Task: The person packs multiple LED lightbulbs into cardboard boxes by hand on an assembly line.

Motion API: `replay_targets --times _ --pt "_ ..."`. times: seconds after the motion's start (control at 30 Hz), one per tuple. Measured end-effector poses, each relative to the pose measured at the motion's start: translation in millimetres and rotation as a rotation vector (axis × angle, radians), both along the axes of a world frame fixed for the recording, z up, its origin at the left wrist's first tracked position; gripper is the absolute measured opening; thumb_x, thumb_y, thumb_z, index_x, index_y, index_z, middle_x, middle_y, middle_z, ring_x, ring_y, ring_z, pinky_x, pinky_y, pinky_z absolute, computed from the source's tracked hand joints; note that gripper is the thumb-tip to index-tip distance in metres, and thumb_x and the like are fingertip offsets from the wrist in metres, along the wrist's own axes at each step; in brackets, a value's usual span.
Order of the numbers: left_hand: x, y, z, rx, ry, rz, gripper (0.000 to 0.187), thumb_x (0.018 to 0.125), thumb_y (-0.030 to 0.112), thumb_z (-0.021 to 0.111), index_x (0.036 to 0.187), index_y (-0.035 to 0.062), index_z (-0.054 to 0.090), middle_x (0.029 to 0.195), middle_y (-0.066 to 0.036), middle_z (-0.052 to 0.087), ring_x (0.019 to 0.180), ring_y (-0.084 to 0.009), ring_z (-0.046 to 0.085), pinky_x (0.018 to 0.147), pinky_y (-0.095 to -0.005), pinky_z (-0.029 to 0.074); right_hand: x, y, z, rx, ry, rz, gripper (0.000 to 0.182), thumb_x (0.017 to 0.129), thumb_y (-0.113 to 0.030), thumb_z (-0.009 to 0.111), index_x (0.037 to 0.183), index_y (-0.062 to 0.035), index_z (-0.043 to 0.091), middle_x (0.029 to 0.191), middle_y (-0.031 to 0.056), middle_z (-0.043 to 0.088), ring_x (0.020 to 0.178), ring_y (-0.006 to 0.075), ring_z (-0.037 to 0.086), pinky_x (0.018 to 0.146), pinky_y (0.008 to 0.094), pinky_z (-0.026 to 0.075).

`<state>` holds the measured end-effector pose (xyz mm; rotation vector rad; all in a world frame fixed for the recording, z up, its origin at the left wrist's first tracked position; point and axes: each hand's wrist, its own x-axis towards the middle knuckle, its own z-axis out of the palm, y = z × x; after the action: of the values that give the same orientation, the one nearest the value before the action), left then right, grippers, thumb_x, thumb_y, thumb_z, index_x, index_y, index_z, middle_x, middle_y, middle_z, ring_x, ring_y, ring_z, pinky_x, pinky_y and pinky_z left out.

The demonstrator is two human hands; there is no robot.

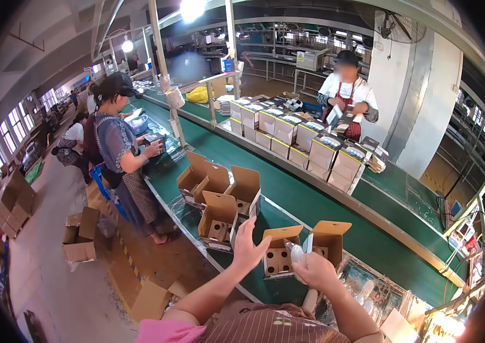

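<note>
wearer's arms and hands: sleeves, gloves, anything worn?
Both forearms are bare, with no long sleeves. The left hand and right hand have no gloves; no watch or ring can be made out. At the bottom edge a pink short sleeve shows on the left arm, beside a brown striped garment.

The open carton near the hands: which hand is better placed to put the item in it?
Probably the right hand: it holds the clear wrapped item beside the open carton. The left hand is open and holds nothing.
</note>
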<state>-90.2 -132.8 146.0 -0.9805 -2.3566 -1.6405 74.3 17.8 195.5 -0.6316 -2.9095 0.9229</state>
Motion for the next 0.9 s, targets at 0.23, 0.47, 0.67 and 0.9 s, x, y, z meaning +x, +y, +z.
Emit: replay_targets --times 0.23,0.47,0.67,0.9 --pt "-47.2 40.7 -85.3 -0.168 -0.233 -0.118 0.057 0.077 0.029 0.076 0.126 0.0051 0.058 0.107 -0.019 0.066 0.095 -0.0312 0.066 0.081 -0.0389 0.052 -61.5 19.9 -15.6 0.149 -0.289 0.146 0.047 0.086 -0.045 0.045 0.094 -0.0048 0.068 0.096 0.0187 0.069 0.092 0.0384 0.065 0.081 0.0474 0.051" --pt "-38.5 39.5 -111.4 -0.162 -0.21 -0.128 0.014 0.084 0.018 0.063 0.093 0.011 0.071 0.088 -0.019 0.054 0.084 -0.0362 0.056 0.073 -0.0444 0.045 -126.6 25.9 -67.1 0.339 -0.469 0.299 0.052 0.081 -0.045 0.053 0.11 -0.0045 0.066 0.107 0.0237 0.066 0.099 0.0369 0.065 0.083 0.0442 0.052" --pt "-31.6 29.8 -88.9 -0.269 0.051 -0.161 0.014 0.078 0.015 0.056 0.071 0.0067 0.065 0.081 -0.019 0.058 0.082 -0.0362 0.054 0.07 -0.0456 0.045 -139.0 48.4 -156.3 0.331 -0.451 0.418 0.045 0.084 -0.033 0.055 0.123 -0.0095 0.058 0.127 0.0215 0.057 0.117 0.0375 0.054 0.098 0.0447 0.043" --pt "-22.2 39.4 -104.4 -0.152 -0.213 -0.1 0.013 0.086 0.015 0.065 0.095 0.0113 0.073 0.087 -0.01 0.058 0.084 -0.0295 0.059 0.074 -0.039 0.05 -114.7 41.9 -178.3 0.242 -0.674 0.316 0.037 0.088 -0.026 0.052 0.109 0.0017 0.066 0.108 0.0227 0.067 0.099 0.0341 0.066 0.086 0.0388 0.052"
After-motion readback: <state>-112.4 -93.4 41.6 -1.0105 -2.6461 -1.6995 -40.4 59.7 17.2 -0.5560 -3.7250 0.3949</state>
